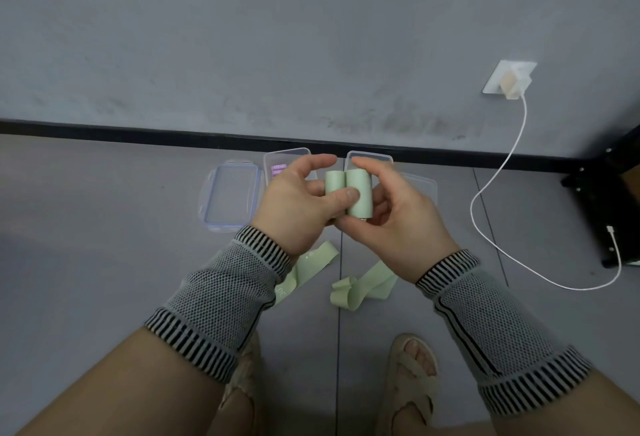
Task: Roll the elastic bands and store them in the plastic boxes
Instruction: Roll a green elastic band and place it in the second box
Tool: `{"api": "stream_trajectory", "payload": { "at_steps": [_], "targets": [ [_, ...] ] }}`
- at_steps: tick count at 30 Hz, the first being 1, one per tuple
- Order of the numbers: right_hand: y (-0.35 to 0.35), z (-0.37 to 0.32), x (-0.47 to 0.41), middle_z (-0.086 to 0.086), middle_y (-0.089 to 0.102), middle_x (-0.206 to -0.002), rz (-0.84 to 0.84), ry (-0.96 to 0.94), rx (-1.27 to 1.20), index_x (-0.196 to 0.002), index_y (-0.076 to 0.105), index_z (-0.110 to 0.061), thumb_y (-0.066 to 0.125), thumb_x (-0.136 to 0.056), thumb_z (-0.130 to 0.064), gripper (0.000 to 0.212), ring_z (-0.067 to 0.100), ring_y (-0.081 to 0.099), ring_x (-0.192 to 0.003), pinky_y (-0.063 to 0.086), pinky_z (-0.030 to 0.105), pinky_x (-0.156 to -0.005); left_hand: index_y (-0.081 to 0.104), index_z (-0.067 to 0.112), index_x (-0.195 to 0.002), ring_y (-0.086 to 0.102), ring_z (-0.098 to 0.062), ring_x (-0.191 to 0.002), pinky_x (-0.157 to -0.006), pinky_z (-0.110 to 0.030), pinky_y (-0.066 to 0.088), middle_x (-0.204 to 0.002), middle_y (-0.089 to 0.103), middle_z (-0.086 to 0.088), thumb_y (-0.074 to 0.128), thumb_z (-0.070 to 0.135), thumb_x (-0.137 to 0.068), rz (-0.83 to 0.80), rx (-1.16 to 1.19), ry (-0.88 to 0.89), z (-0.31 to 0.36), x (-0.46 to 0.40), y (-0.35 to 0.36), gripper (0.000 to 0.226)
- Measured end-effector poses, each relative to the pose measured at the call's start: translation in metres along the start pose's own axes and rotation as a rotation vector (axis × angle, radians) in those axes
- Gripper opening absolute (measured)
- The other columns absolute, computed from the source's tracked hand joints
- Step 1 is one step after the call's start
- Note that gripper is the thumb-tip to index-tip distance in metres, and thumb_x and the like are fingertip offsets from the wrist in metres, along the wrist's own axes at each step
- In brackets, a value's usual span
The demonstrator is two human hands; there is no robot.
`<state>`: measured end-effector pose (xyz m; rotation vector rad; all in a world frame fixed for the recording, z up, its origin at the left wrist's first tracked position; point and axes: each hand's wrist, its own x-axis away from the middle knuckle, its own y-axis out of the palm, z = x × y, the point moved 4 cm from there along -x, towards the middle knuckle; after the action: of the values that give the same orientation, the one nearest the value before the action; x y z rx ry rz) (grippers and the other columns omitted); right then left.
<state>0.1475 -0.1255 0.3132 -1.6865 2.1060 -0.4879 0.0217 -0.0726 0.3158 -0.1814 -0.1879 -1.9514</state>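
Between both hands I hold a pale green elastic band (349, 193), rolled into two upright rolls side by side. My left hand (298, 207) pinches the left roll with thumb and fingers. My right hand (394, 217) curls round the right roll. The band's loose green tails (367, 285) hang down and lie on the floor below my wrists. Behind my hands stand two clear plastic boxes: the left box (277, 163) holds something purple, the right box (370, 158) is mostly hidden.
A clear lid with a blue rim (230, 198) lies on the grey floor left of the boxes; another lid (424, 186) shows at the right. A white charger cable (498, 172) runs from a wall socket (509, 79) to a black stand (609, 193). My sandalled feet (412, 376) are below.
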Motion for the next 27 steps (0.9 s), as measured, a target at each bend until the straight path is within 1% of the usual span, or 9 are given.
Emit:
{"api": "stream_trajectory", "payload": {
  "at_steps": [3,6,12,15,17,21,23,25,27],
  "targets": [
    [-0.002,0.007,0.000,0.001,0.062,-0.081,-0.059,0.056,-0.095,-0.135,0.039,-0.045,0.066,-0.080,-0.037,0.061,0.011,0.064,-0.075,0.054,0.028,-0.075,0.051,0.012,-0.121,0.069,-0.024,-0.079,-0.080,-0.040,0.057,-0.085,0.072,-0.013,0.065,-0.001,-0.082,-0.011,0.029,-0.015,0.000,-0.001,-0.001,0.044],
    [0.000,0.007,0.001,0.006,0.068,-0.084,-0.103,0.084,-0.160,-0.136,0.039,-0.043,0.059,-0.090,-0.023,0.054,0.012,0.069,-0.077,0.055,0.042,-0.082,0.051,0.015,-0.122,0.069,-0.026,-0.081,-0.082,-0.044,0.056,-0.087,0.072,-0.013,0.065,0.000,-0.083,-0.021,0.006,-0.008,0.000,-0.001,-0.001,0.044],
    [0.000,0.008,-0.001,0.006,0.070,-0.082,-0.057,0.083,-0.183,-0.133,0.046,-0.035,0.061,-0.089,-0.015,0.050,0.010,0.070,-0.073,0.056,0.040,-0.082,0.052,0.012,-0.125,0.070,-0.023,-0.085,-0.079,-0.038,0.057,-0.089,0.072,-0.012,0.060,0.003,-0.087,0.003,-0.019,-0.007,-0.001,-0.002,0.000,0.040],
    [-0.007,0.016,-0.004,0.008,0.069,-0.079,0.003,0.102,-0.178,-0.128,0.048,-0.037,0.062,-0.088,-0.016,0.047,0.012,0.070,-0.072,0.056,0.043,-0.082,0.055,0.012,-0.118,0.071,-0.013,-0.078,-0.072,-0.027,0.058,-0.081,0.074,-0.002,0.056,0.003,-0.089,0.062,0.045,-0.020,0.000,-0.004,-0.009,0.030],
    [-0.016,0.021,-0.005,0.008,0.067,-0.076,0.045,0.128,-0.233,-0.128,0.050,-0.033,0.061,-0.089,-0.014,0.045,0.013,0.070,-0.071,0.057,0.042,-0.080,0.054,0.015,-0.114,0.071,-0.011,-0.078,-0.070,-0.024,0.057,-0.083,0.074,-0.003,0.057,0.003,-0.089,0.099,0.079,-0.020,0.003,-0.006,-0.018,0.029],
    [-0.014,0.018,-0.005,-0.001,0.065,-0.068,0.017,0.110,-0.279,-0.126,0.050,-0.032,0.061,-0.089,-0.011,0.044,0.016,0.070,-0.072,0.057,0.039,-0.078,0.057,0.012,-0.113,0.069,-0.011,-0.079,-0.070,-0.025,0.056,-0.089,0.071,-0.006,0.066,0.009,-0.084,0.094,0.044,-0.053,0.002,-0.006,-0.020,0.030],
    [-0.007,0.012,-0.004,-0.003,0.066,-0.067,-0.013,0.083,-0.312,-0.126,0.051,-0.029,0.061,-0.089,-0.009,0.044,0.015,0.070,-0.070,0.057,0.034,-0.074,0.060,0.011,-0.111,0.066,-0.013,-0.087,-0.073,-0.027,0.054,-0.093,0.069,-0.004,0.067,0.013,-0.084,0.123,0.003,-0.062,-0.003,-0.008,-0.017,0.028],
    [-0.004,0.007,-0.003,-0.001,0.067,-0.068,-0.034,0.069,-0.389,-0.127,0.050,-0.027,0.059,-0.089,-0.006,0.045,0.014,0.069,-0.069,0.056,0.027,-0.070,0.059,0.011,-0.114,0.064,-0.017,-0.100,-0.081,-0.032,0.053,-0.106,0.067,-0.005,0.065,0.018,-0.086,0.126,0.028,-0.082,-0.005,-0.009,-0.014,0.029],
    [-0.003,0.003,-0.003,-0.001,0.069,-0.070,-0.052,0.060,-0.429,-0.128,0.050,-0.026,0.058,-0.090,-0.004,0.045,0.014,0.069,-0.068,0.055,0.025,-0.069,0.055,0.013,-0.119,0.064,-0.018,-0.103,-0.085,-0.035,0.053,-0.109,0.066,-0.006,0.062,0.020,-0.088,0.078,0.081,-0.108,-0.006,-0.008,-0.009,0.032]
  ]
}}
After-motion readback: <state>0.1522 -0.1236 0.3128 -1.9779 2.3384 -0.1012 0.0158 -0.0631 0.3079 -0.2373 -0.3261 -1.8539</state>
